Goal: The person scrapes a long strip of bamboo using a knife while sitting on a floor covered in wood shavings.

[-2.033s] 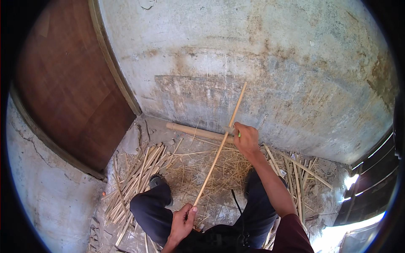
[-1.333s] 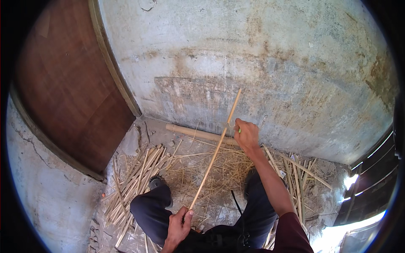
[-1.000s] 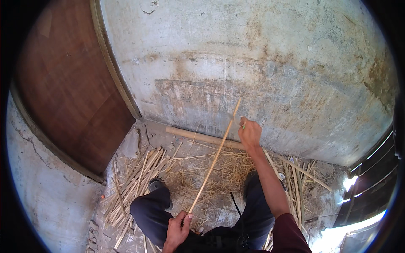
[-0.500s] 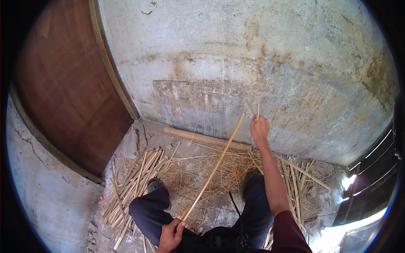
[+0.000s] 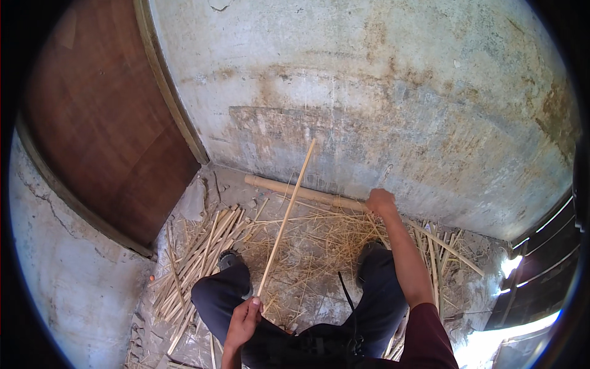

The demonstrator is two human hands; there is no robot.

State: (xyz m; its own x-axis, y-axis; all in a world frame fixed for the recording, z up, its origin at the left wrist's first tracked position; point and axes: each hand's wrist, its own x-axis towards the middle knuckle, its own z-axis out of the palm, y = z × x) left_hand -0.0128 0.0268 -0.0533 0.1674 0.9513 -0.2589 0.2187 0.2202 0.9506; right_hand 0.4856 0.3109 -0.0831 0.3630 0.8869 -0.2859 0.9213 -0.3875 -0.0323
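My left hand [image 5: 244, 323], low in the view over my lap, is closed round the lower end of a long thin bamboo strip [image 5: 287, 218]. The strip slants upward and a little to the right, its far end raised in front of the wall. Stretched out to the right, my right hand [image 5: 382, 202] is a closed fist near the wall's foot, apart from the strip. A faint thin shape shows above that fist, too blurred to name; what the fingers hold is hidden.
Bamboo strips lie in a heap [image 5: 200, 264] at left and another pile [image 5: 435, 249] at right. A thick bamboo pole [image 5: 295, 190] lies along the stained wall [image 5: 344, 86]. Shavings [image 5: 332, 240] litter the floor between my feet. A brown door [image 5: 104, 111] stands at left.
The strip has swung left and become steeper, with my left hand slightly further left and higher. My right hand has dropped lower; the thin curl at its fingers no longer shows.
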